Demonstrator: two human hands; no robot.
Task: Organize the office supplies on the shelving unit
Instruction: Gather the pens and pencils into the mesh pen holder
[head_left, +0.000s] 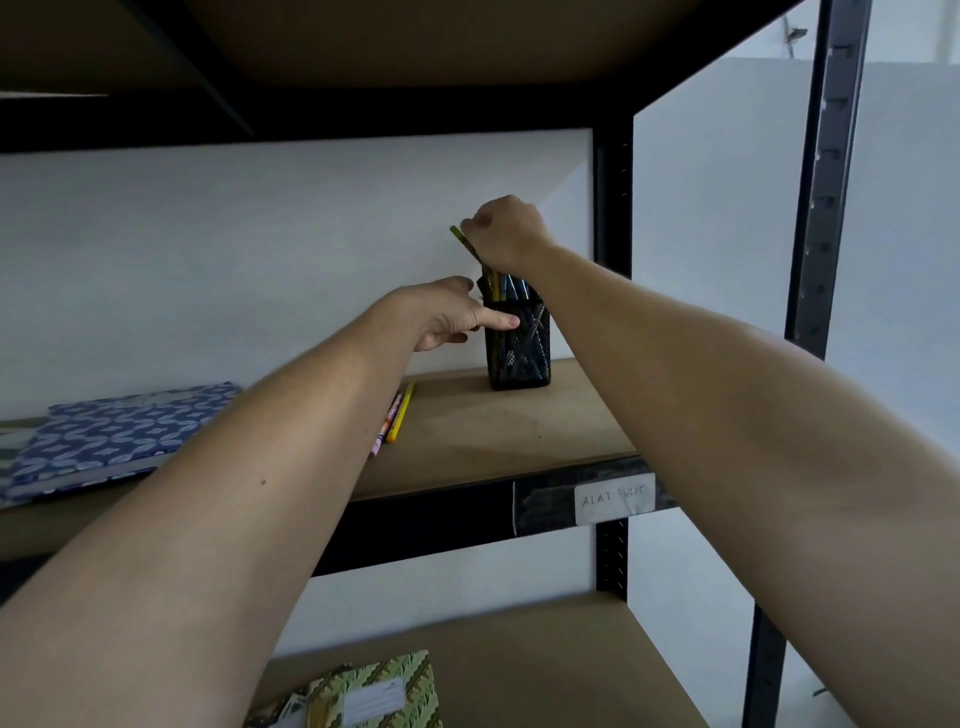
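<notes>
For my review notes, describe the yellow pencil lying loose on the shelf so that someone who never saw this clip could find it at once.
Find the middle shelf board, whose front edge bears a white handwritten label. A black mesh pencil cup stands near its back. The yellow pencil lies flat just left of the cup, by the left forearm; the pencil touching it is pink and patterned, while this one is plain yellow.

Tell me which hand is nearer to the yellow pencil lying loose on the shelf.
Left. The left hand holds the mesh pencil cup just above the yellow pencil; the right hand is higher, over the cup, pinching a green pencil.
</notes>
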